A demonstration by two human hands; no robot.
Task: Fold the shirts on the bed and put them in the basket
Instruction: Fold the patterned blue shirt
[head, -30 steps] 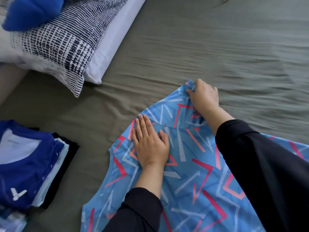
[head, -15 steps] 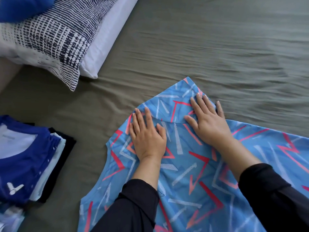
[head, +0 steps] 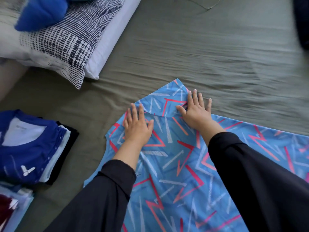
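Covering the olive bed (head: 192,47), a blue patterned shirt (head: 175,164) lies spread and unfolded; folded shirts (head: 33,148) sit stacked at left, no basket in view; left hand (head: 138,129) and right hand (head: 196,113) press it with flat, released fingers

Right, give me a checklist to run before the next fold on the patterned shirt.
1. Left hand flat on the shirt: ok.
2. Right hand flat by the folded sleeve: ok.
3. Sleeve folded over the body: ok.
4. Shirt's near end smooth: cannot tell, out of frame.
5. Room on the bed beyond the shirt: ok.
6. Basket within reach: cannot tell, not in view.
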